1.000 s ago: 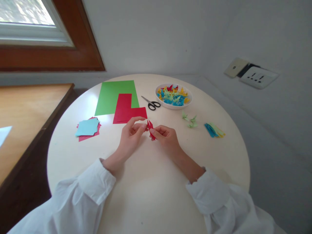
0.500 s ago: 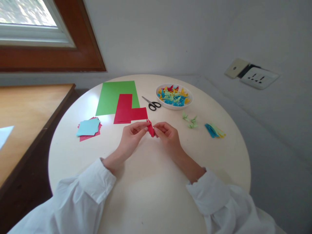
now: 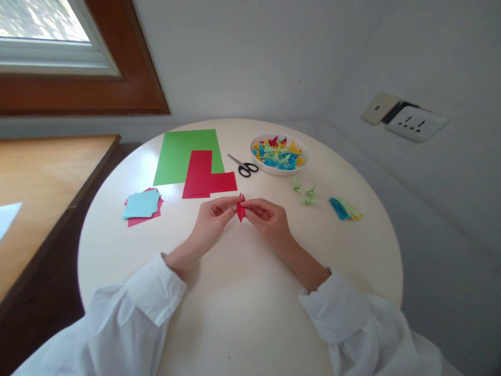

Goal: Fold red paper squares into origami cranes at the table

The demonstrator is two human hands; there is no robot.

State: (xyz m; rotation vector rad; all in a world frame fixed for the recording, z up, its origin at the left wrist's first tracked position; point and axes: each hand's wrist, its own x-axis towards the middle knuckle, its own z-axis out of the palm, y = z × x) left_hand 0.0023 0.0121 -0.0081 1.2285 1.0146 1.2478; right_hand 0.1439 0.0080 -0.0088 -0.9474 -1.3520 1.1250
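Observation:
A small piece of folded red paper (image 3: 241,210), narrow and pointed at top and bottom, is held upright between my two hands. My left hand (image 3: 216,215) pinches its left side between thumb and fingers. From the other side, my right hand (image 3: 269,218) pinches it too, with the fingertips of both hands almost meeting. Parts of the folds are hidden behind my fingers. Just beyond the hands lie red paper sheets (image 3: 199,175), partly over a green sheet (image 3: 172,156).
Scissors (image 3: 245,167) with black handles lie beside a white bowl (image 3: 279,173) of colourful folded paper cranes. Several pale green cranes (image 3: 305,193) and folded strips (image 3: 344,210) are on the right. Square papers (image 3: 141,204) are stacked left on the round white table (image 3: 242,313).
The folded red paper has turned from slanted to upright and looks narrower. My right hand has shifted slightly left, closer to my left hand.

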